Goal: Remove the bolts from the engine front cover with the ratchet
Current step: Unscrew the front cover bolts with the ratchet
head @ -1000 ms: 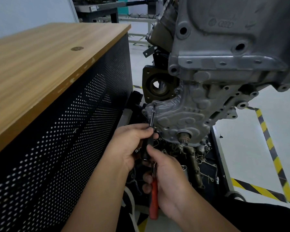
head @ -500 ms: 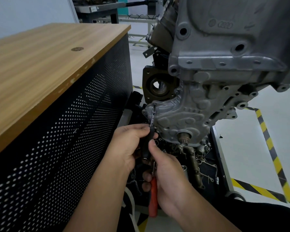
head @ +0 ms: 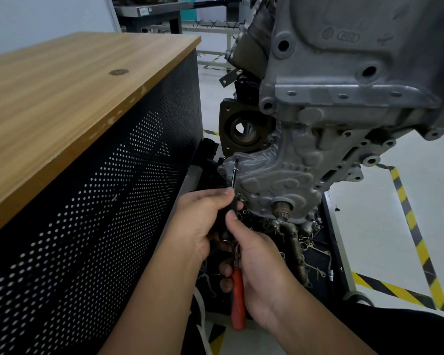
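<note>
The red-handled ratchet (head: 237, 301) is gripped at six o'clock by the right hand (head: 260, 275), while its black head is pinched by the left hand (head: 203, 219). Its thin steel extension shaft (head: 234, 175) is seated on a bolt at the ten o'clock corner of the grey cast-aluminium front cover (head: 280, 175). Several bolts appear still fitted beyond, so much removal is judged outstanding.
</note>
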Available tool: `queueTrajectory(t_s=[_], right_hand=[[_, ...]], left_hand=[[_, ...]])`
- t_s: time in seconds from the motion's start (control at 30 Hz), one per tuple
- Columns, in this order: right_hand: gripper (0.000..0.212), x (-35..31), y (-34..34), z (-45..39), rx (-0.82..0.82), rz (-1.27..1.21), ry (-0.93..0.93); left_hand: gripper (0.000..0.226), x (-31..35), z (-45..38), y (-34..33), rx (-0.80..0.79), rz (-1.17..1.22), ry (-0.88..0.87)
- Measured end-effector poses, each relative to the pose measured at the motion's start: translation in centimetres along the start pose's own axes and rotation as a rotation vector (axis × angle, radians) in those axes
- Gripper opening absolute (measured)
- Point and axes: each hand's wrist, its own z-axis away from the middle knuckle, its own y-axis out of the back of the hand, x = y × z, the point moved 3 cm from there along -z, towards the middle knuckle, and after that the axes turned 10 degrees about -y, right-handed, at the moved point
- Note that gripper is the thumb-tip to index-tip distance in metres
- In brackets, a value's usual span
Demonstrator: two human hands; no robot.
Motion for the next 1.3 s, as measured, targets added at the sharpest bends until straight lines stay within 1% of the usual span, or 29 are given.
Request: queueTrajectory(t_s=[0.03,0.1,0.13,0.23,0.33,0.4,0.47,0.57,0.63,0.7,0.77,0.83,0.93,1.0,1.07,1.13,1.2,1.23,1.27,1.3], right_hand=[[0.055,0.0,0.1,0.0,0.010,0.018,0.014],[0.062,0.1,0.2,0.0,0.029,0.027,0.039],[0.059,0.1,0.3,0.0,0.029,0.023,0.049],[0.042,-0.1,0.2,-0.1,0.012,0.024,0.059],[0.038,-0.1,0.3,-0.2,0.020,0.031,0.043],[0.034,-0.2,0.3,-0.2,0.027,0.024,0.032],[0.030,-0.2,0.4,-0.2,0.030,0.008,0.026],[0.027,0.1,0.3,-0.2,0.027,-0.046,0.011],[0.030,0.2,0.1,-0.2,0.000,-0.099,-0.004],[0.032,0.3,-0.2,-0.2,-0.041,-0.142,-0.020],[0.033,0.6,-0.4,-0.3,-0.031,-0.137,-0.026],[0.033,1.0,-0.3,-0.5,0.040,-0.003,0.051],[0.042,0.6,-0.1,-0.5,0.182,0.270,0.289],[0.037,-0.2,0.1,-0.3,0.259,0.463,0.457],[0.039,-1.0,0.3,-0.2,0.291,0.646,0.556],[0.045,-1.5,0.5,-0.3,0.309,0.794,0.539],[0.046,-1.8,0.9,-0.6,0.389,0.984,0.496],[0.044,-2.1,1.1,-0.7,0.416,1.031,0.470],[0.042,-2.3,1.3,-0.8,0.410,1.025,0.446],[0.040,-2.4,1.2,-0.9,0.371,0.983,0.421]], left_hand=[[0.005,0.0,0.0,0.1,0.013,-0.001,-0.015],[0.009,-0.1,0.0,0.2,0.033,0.007,-0.027],[0.011,-0.1,0.0,0.2,0.036,0.018,-0.029],[0.013,-0.2,0.0,0.1,0.044,0.047,-0.050],[0.015,-0.4,-0.1,0.1,0.057,0.017,-0.059],[0.015,-0.5,-0.1,0.0,0.029,-0.015,-0.026],[0.013,-0.3,-0.1,-0.2,-0.045,-0.056,0.033],[0.020,-0.1,0.0,-0.3,-0.141,-0.048,0.111],[0.019,0.1,-0.1,-0.3,-0.122,-0.026,0.093],[0.015,0.1,0.0,-0.2,-0.061,0.000,0.046],[0.009,-0.1,0.1,-0.1,-0.010,0.016,0.005],[0.006,-0.2,0.2,-0.1,0.006,0.019,-0.020],[0.005,-0.3,0.2,-0.2,0.001,0.038,-0.019],[0.005,-0.3,0.1,-0.1,-0.004,0.055,-0.008],[0.007,-0.2,-0.1,0.1,-0.016,0.053,-0.001],[0.008,-0.2,-0.1,0.2,-0.031,0.036,0.002],[0.007,-0.3,-0.1,0.0,-0.043,0.015,0.002],[0.007,-0.4,-0.1,-0.1,-0.049,0.003,0.000],[0.007,-0.5,-0.1,-0.2,-0.051,-0.009,-0.004],[0.005,-0.5,-0.1,-0.2,-0.051,-0.021,-0.008]])
